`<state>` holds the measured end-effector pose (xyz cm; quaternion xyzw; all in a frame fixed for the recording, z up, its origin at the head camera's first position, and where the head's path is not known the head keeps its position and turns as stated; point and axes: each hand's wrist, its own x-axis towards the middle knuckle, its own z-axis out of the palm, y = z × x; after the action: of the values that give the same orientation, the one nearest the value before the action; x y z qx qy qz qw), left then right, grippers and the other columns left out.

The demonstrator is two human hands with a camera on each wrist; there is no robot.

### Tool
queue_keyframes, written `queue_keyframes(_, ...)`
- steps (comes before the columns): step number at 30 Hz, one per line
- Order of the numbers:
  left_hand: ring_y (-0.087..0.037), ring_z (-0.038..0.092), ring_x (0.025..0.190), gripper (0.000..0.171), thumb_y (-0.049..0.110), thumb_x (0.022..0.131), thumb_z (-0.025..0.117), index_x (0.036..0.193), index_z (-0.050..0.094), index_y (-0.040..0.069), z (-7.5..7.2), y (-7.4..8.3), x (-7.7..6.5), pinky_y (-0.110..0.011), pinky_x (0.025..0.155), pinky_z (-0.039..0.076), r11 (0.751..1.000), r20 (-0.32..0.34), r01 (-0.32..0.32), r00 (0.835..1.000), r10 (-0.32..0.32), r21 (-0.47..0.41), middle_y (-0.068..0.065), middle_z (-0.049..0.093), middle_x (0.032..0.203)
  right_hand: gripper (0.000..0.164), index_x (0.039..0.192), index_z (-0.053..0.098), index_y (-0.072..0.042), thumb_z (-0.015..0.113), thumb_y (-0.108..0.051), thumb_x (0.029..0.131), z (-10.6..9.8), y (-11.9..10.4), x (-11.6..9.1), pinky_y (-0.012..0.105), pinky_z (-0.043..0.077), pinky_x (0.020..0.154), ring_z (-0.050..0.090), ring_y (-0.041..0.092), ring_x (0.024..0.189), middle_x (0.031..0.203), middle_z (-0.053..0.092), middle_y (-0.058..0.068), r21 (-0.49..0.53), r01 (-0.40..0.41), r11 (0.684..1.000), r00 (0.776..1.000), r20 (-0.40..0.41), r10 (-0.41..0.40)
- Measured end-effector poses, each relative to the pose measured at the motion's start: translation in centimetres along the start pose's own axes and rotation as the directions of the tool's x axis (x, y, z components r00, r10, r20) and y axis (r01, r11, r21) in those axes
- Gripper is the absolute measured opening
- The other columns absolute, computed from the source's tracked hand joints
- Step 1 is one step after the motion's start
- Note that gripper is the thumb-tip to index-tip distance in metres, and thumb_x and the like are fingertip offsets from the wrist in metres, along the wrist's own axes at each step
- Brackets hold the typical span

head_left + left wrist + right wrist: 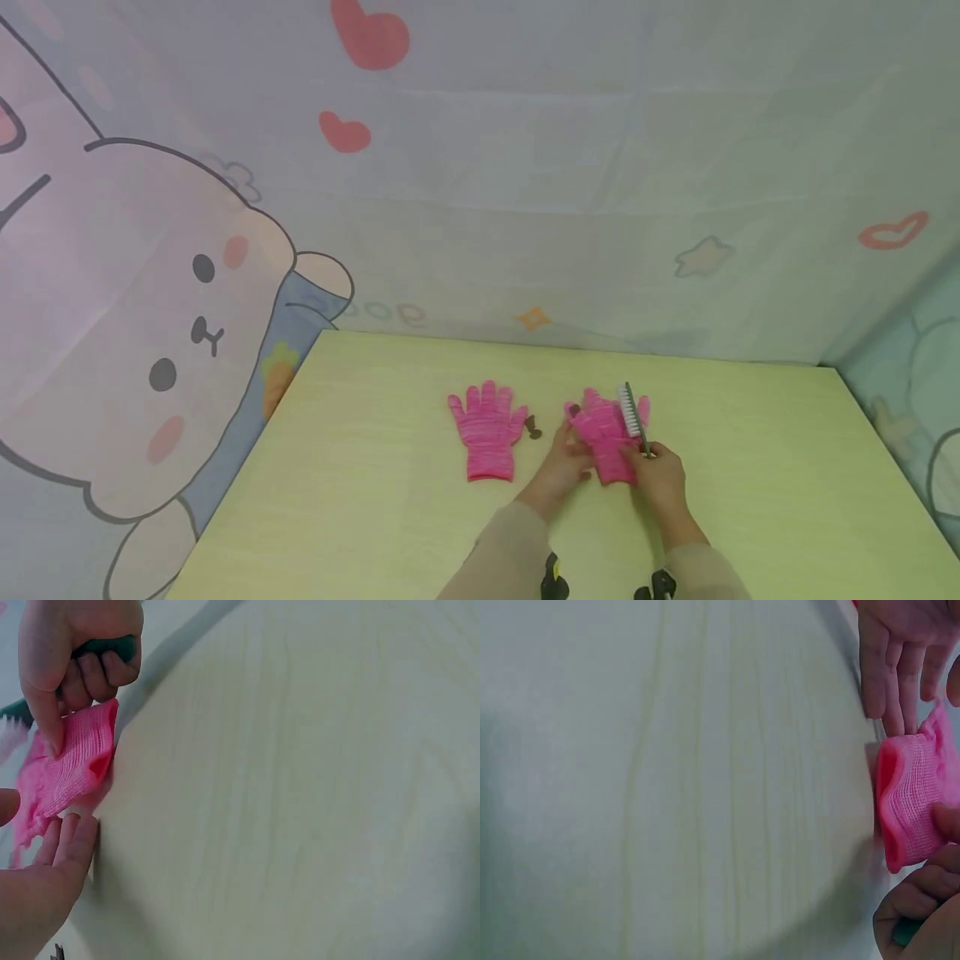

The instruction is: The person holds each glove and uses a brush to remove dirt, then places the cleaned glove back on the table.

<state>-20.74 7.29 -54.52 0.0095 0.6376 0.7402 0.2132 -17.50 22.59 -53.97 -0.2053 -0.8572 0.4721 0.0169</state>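
A pink knitted glove [600, 429] lies between both hands, its open cuff [907, 810] towards the person. The right hand [660, 479] grips the green handle [105, 649] of a brush [632, 412] with white bristles, which overlaps the glove in the head view. The right hand's extended finger rests on the cuff in the left wrist view. Along the glove's other side, the left hand [562, 467] has its fingers straight, fingertips right at the glove's edge [49, 817]. A small dark patch [574, 410] shows near the glove's left finger.
A second pink glove [489, 433] lies flat to the left, fingers pointing away. Between the gloves is a small dark brown piece [533, 427]. The pale yellow table [337, 467] meets a printed cloth backdrop [525, 208] at its far edge.
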Motion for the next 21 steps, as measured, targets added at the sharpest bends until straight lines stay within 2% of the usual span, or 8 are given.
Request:
queue_keyframes(3,-0.026,0.058,0.097,0.079,-0.006,0.084,0.055,0.146,0.008,0.002,0.0,-0.2,-0.3,-0.034,0.08,0.051,1.0,-0.018,0.027,0.999,-0.027,0.014,-0.02,0.053,0.119,0.042,0.108,0.052,0.013,0.057,-0.024,0.088,-0.2,0.1,-0.1,0.038,0.046,0.07,0.049,0.035,0.089,0.101,0.056,0.028,-0.055,-0.024,0.998,1.0,0.016,0.025)
queue_keyframes(5,-0.027,0.057,0.098,0.075,-0.006,0.084,0.054,0.145,0.011,0.0,0.0,-0.3,-0.5,-0.035,0.081,0.051,0.999,-0.027,0.026,0.999,-0.026,0.025,-0.02,0.051,0.12,0.044,0.111,0.049,0.014,0.057,-0.021,0.087,-0.2,0.1,-0.1,0.046,0.045,0.078,0.049,0.04,0.095,0.106,0.054,0.031,-0.069,-0.04,0.997,0.998,0.037,0.043)
queue_keyframes(8,-0.022,0.057,0.095,0.065,-0.005,0.083,0.055,0.141,0.027,0.001,0.0,-0.6,-0.5,-0.033,0.079,0.051,0.996,-0.017,0.007,1.0,-0.006,0.089,-0.017,0.051,0.118,0.049,0.117,0.044,0.016,0.058,-0.02,0.086,-0.3,0.0,-0.1,0.052,0.042,0.087,0.047,0.044,0.105,0.114,0.05,0.034,-0.092,-0.057,0.994,0.995,0.077,0.065)
queue_keyframes(11,-0.021,0.057,0.096,0.05,-0.004,0.083,0.055,0.132,0.043,0.0,0.1,-1.0,-0.6,-0.033,0.078,0.051,0.982,0.034,-0.03,0.999,0.024,0.186,-0.014,0.055,0.117,0.051,0.118,0.045,0.017,0.059,-0.02,0.086,-0.5,-0.1,0.0,0.052,0.041,0.088,0.047,0.044,0.105,0.114,0.049,0.034,-0.126,-0.07,0.99,0.991,0.102,0.083)
queue_keyframes(13,-0.021,0.057,0.099,0.043,-0.001,0.085,0.054,0.128,0.048,0.0,0.2,-1.0,-0.8,-0.033,0.08,0.051,0.97,0.068,-0.047,0.997,0.031,0.24,-0.013,0.057,0.118,0.047,0.113,0.049,0.017,0.06,-0.02,0.085,-0.6,0.0,0.2,0.049,0.045,0.083,0.05,0.041,0.099,0.108,0.053,0.033,-0.154,-0.071,0.986,0.99,0.112,0.088)
queue_keyframes(15,-0.023,0.057,0.103,0.039,0.001,0.088,0.053,0.127,0.049,0.0,0.2,-1.0,-1.0,-0.034,0.083,0.05,0.962,0.088,-0.058,0.995,0.036,0.266,-0.013,0.057,0.12,0.035,0.096,0.056,0.013,0.061,-0.018,0.083,-0.8,0.0,0.4,0.04,0.047,0.071,0.052,0.035,0.084,0.091,0.056,0.027,-0.17,-0.048,0.984,0.989,0.127,0.07)
queue_keyframes(18,-0.024,0.056,0.104,0.037,0.004,0.09,0.053,0.127,0.049,0.0,0.1,-0.8,-1.3,-0.035,0.085,0.049,0.962,0.094,-0.054,0.995,0.03,0.268,-0.013,0.057,0.121,0.02,0.076,0.056,0.004,0.062,-0.015,0.078,-0.9,-0.1,0.8,0.03,0.041,0.056,0.047,0.025,0.069,0.074,0.052,0.014,-0.212,-0.013,0.977,0.989,0.139,0.043)
queue_keyframes(21,-0.023,0.057,0.103,0.036,0.004,0.09,0.053,0.125,0.05,-0.001,0.0,-0.7,-1.2,-0.034,0.085,0.049,0.961,0.089,-0.055,0.996,0.032,0.272,-0.013,0.058,0.12,0.015,0.074,0.055,-0.001,0.06,-0.015,0.075,-0.8,-0.4,1.0,0.03,0.038,0.051,0.045,0.023,0.065,0.074,0.052,0.011,-0.276,0.02,0.961,0.989,0.149,0.022)
